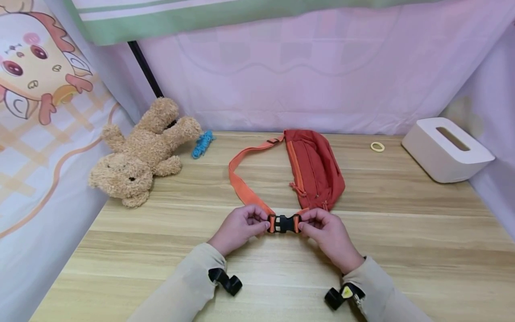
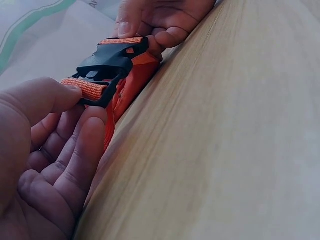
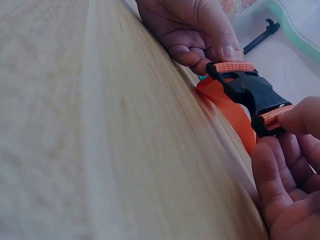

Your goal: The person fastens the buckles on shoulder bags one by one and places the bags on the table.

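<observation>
Tan plush covered the teddy bear (image 1: 138, 154) lying at the left of the wooden table (image 1: 161, 255), with a bundle of blue cord (image 1: 202, 144) just beside it. Nearer the person, the left hand (image 1: 240, 225) pinched the left end of a black buckle (image 1: 286, 223) between thumb and fingertips. Its orange strap (image 1: 246, 190) curved back to a red bag (image 1: 318, 174) on the table; webbing and cloth looked soft, light and likely to fold under a push.

The buckle sat between the hands, in front of the bag, its halves joined, though whether fully latched could not be told. It seemed light, stiff and rather slick, best held by the webbing-wrapped ends, clear of the side prongs. The right hand (image 1: 331, 235) pinched the other end in the same nearly closed way. Farther right lay a pale yellow ring (image 1: 378, 150), then a slotted white box (image 1: 434, 154).
</observation>
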### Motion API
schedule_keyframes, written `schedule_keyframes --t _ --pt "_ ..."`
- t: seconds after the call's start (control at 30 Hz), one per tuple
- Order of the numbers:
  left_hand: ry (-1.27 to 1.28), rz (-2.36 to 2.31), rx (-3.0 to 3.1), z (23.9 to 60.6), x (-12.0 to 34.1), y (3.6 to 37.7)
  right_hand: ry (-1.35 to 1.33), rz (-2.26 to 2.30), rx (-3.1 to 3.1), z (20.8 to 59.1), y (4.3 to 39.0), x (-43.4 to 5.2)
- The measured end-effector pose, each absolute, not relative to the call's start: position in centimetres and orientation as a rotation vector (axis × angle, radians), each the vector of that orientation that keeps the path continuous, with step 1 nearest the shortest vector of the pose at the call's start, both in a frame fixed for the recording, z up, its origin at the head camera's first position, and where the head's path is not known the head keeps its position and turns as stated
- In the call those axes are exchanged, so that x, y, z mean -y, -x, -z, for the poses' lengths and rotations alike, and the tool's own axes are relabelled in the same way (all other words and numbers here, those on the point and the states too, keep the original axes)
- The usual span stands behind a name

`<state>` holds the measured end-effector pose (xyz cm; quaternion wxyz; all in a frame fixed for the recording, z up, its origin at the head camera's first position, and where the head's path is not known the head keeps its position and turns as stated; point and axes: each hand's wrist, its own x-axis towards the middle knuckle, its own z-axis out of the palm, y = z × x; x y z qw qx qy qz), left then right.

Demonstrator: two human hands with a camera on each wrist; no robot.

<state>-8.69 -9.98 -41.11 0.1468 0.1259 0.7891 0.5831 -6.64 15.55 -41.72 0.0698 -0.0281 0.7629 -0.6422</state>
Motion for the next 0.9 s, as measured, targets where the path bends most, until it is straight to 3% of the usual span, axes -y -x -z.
schedule_keyframes --t 0.9 --pt "-0.389 -1.659 -2.274 41.22 9.97 8.72 0.098 1.924 -2.278 41.44 6.49 -15.69"
